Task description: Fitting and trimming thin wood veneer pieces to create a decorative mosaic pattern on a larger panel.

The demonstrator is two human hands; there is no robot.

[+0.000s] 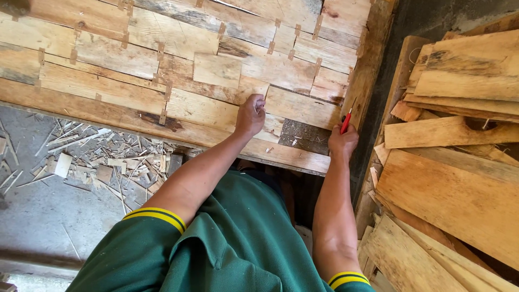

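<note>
Right hand: our right hand is closed around a red pencil, tip up at the panel's right edge.
Left hand: our left hand pinches a small wood piece, pressing it onto the board panel.
Gap: a dark unfilled patch lies between our hands, so we judge that spot not yet covered.
Panel beyond: most boards already lie joined, small cleats across the seams.
Sides: offcuts on the floor left, loose planks stacked right.

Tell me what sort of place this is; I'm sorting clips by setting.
Probably a woodworking shop: a panel of joined boards, stacked rough planks, and wood offcuts on the floor. The right hand holds a red pencil.
</note>
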